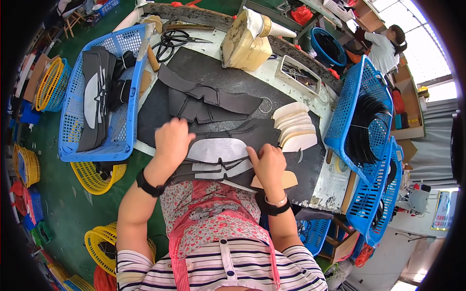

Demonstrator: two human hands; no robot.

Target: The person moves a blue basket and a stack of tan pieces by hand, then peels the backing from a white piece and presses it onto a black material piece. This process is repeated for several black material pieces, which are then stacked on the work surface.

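Note:
My left hand is closed, its fingers curled down over the board beside the left end of a light grey curved patch. Whatever those fingers hold is hidden. At the patch's right end, my right hand is closed too, thumb raised against the curled fingers; what lies in its grip is also hidden. Dark shaped fabric pieces with notched middles lie overlapped around the patch. Farther off, more dark notched pieces are stacked. Cream curved pieces fan out beyond my right hand, and a single tan piece sits beside its wrist.
A blue basket of dark pieces stands left; blue baskets with black strips stand right. Along the table's far side are black-handled scissors, a yellowish block with a cone on it, and a tool tray. A person works far right.

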